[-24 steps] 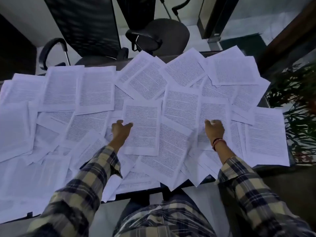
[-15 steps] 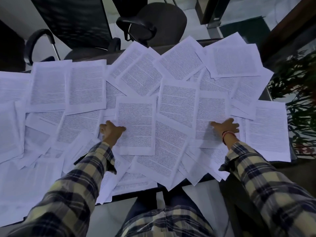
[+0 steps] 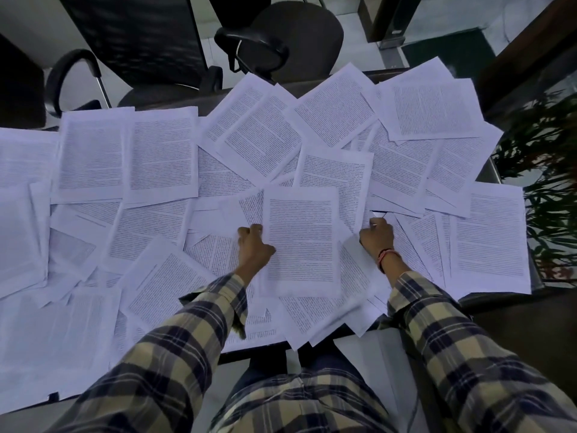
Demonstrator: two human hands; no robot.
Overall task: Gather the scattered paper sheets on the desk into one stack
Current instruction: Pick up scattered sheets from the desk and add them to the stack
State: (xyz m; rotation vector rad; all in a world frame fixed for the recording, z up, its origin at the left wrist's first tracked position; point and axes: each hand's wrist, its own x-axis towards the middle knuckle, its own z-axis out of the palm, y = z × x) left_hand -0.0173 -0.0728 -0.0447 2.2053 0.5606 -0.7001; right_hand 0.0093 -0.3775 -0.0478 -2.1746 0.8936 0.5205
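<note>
The counter (image 3: 487, 173) is almost wholly covered by the scattered paper sheets (image 3: 125, 160), printed pages overlapping at many angles from the far left to the right edge, some hanging over the near edge. Beyond it stand two dark office chairs (image 3: 293, 39), and a leafy plant (image 3: 549, 189) fills the right side. Two arms in plaid sleeves (image 3: 193, 335) reach in from below. Between the hands lies one upright sheet (image 3: 301, 242) on top of the others. The left hand (image 3: 254, 248) rests at that sheet's left edge, its grip curled closed upon the edge of the page. The right hand (image 3: 376, 235), a red band (image 3: 387, 256) on its wrist, is fisted on the papers just right of it; whether it pinches a page cannot be told.
</note>
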